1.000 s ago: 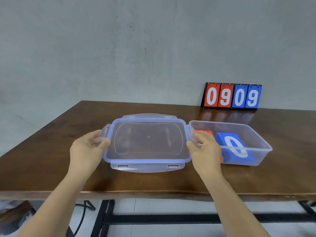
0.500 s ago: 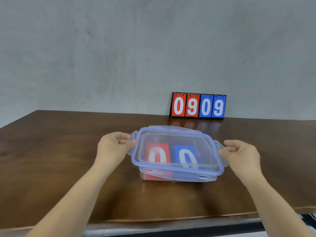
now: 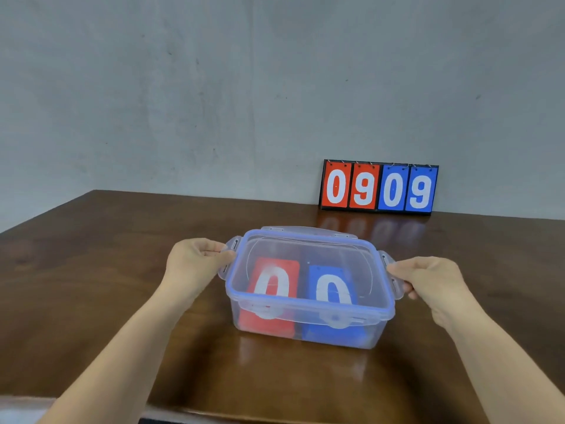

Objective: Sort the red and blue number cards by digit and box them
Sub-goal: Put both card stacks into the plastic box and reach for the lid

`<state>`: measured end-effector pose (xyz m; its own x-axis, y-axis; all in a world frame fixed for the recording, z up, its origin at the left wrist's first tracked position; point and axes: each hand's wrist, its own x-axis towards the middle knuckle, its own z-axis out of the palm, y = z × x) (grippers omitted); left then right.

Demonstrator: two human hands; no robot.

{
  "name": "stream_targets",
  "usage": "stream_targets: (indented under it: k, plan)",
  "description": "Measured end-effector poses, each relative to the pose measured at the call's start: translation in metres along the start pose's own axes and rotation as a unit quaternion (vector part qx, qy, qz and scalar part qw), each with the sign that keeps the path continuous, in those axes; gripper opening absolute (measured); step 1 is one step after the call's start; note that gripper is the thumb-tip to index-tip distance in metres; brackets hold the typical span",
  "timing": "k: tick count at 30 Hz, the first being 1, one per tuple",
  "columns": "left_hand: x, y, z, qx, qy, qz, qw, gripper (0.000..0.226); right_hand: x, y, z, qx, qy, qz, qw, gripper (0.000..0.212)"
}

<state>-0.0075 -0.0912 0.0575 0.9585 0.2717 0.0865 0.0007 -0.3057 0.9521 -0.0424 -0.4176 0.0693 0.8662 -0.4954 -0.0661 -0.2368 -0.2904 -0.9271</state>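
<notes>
Lid (image 3: 308,264) on the box (image 3: 305,335), mid-table (image 3: 91,301), a hand at each end.
From my feed the left hand (image 3: 195,261) pinches the left clip (image 3: 230,254) and the right hand (image 3: 428,280) curls round the right clip (image 3: 395,281), fingertips hidden behind it. Red card (image 3: 275,283) and blue card (image 3: 331,290), both showing 0, lie inside; can't tell what's underneath through the hazy plastic.

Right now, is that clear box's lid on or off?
On. The blue-rimmed lid covers the box, red 0 card and blue 0 card inside; left hand and right hand hold its flared side latches.
</notes>
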Motion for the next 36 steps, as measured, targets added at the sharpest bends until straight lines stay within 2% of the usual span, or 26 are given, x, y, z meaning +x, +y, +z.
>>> stream_targets:
  k: [10, 18, 25, 32, 34, 36]
  plan:
    - [0.000, -0.007, 0.000, -0.006, -0.032, -0.012, 0.999, 0.004, -0.002, 0.018, 0.009, 0.023, 0.004, -0.012, 1.000, 0.016]
    - [0.004, -0.009, 0.002, 0.004, -0.039, -0.024, 0.999, 0.005, -0.005, 0.014, 0.017, 0.027, 0.035, -0.011, 0.999, 0.015]
    - [0.001, -0.011, 0.006, -0.011, -0.010, -0.033, 0.999, 0.006, -0.010, 0.010, 0.024, 0.014, 0.054, -0.005, 0.998, 0.007]
    - [0.002, -0.014, 0.007, -0.050, -0.028, -0.044, 0.997, 0.003, -0.008, 0.015, 0.028, 0.007, 0.083, -0.004, 0.997, 0.008]
    - [0.001, -0.016, 0.006, -0.055, -0.033, -0.054, 0.996, 0.008, -0.008, 0.017, 0.028, 0.011, 0.086, -0.002, 0.996, 0.008]
    - [0.002, -0.018, 0.005, -0.054, -0.045, -0.059, 0.996, 0.022, -0.010, 0.019, 0.027, 0.011, 0.085, -0.002, 0.996, 0.009]
